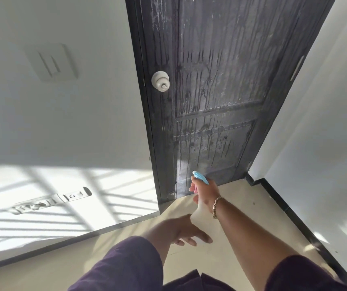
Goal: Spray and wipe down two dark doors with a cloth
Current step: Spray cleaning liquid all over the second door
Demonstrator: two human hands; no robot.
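A dark panelled door [216, 85] fills the upper middle of the view, streaked all over with runs of liquid. It carries a pale round knob [160, 81] on its left side. My right hand [205, 193] grips a spray bottle with a light blue head [200, 177], its nozzle close to the door's bottom panel. A gold bracelet sits on that wrist. My left hand [181, 231] hangs lower, fingers relaxed and pointing right, holding nothing. No cloth is in view.
A white wall [63, 122] on the left bears a switch plate [51, 63] and a low socket strip [52, 201]. Another white wall [319, 143] with a black skirting runs along the right. Beige floor tiles [252, 206] lie below the door.
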